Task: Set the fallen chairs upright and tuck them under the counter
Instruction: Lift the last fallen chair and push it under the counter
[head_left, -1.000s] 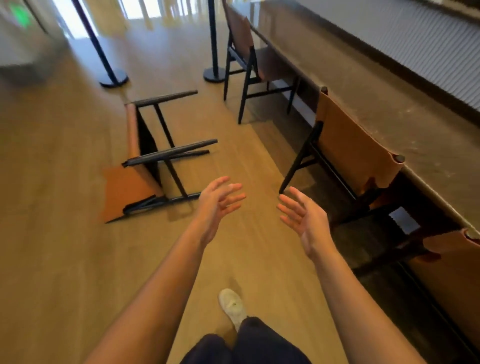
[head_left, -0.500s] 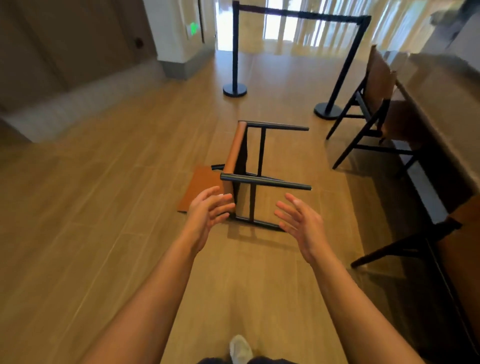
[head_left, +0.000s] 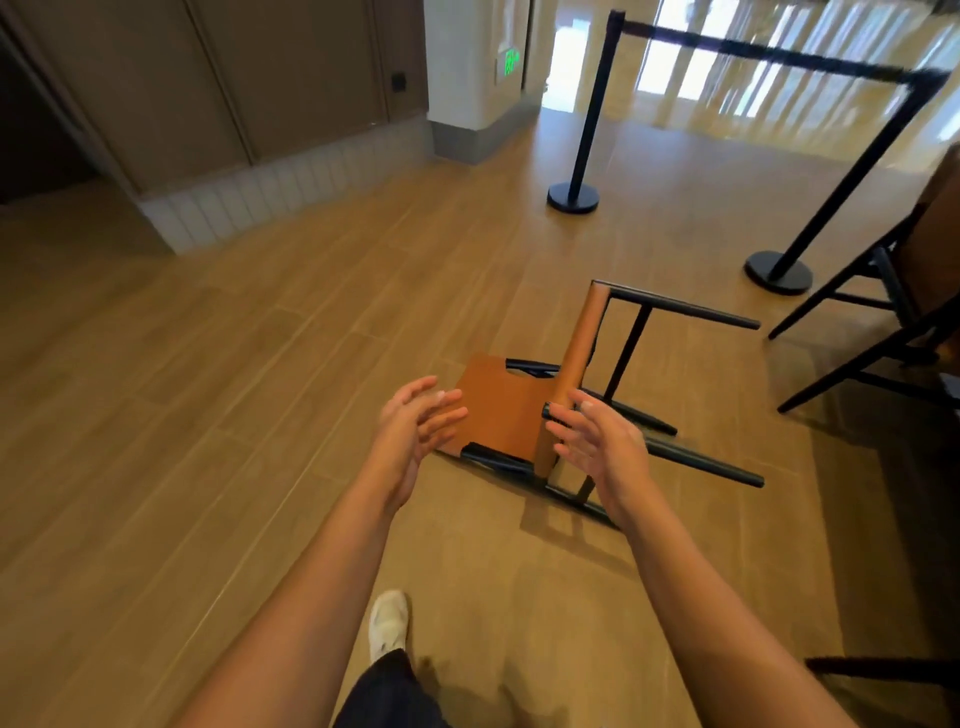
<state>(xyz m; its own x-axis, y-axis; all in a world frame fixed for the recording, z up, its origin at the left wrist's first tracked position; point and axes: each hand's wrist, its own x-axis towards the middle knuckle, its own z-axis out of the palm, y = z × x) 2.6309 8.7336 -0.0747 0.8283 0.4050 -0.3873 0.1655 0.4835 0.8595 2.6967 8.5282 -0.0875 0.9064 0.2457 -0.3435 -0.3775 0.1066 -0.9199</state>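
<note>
A fallen chair with a tan leather seat and back and a black frame lies on its back on the wooden floor, its legs pointing right. My left hand hovers open just left of its flat backrest. My right hand is open over the near side of the chair, fingers spread, close to a black leg end; I cannot tell if it touches. An upright chair of the same kind stands at the right edge; the counter is out of view.
Two black barrier posts joined by a belt stand behind the chair. A panelled wall with a white base runs along the back left. Another dark chair leg shows at the bottom right. My shoe is below.
I have turned left and stepped closer to the fallen chair. Both open hands now reach over its backrest and near leg, and the counter has left the view.
</note>
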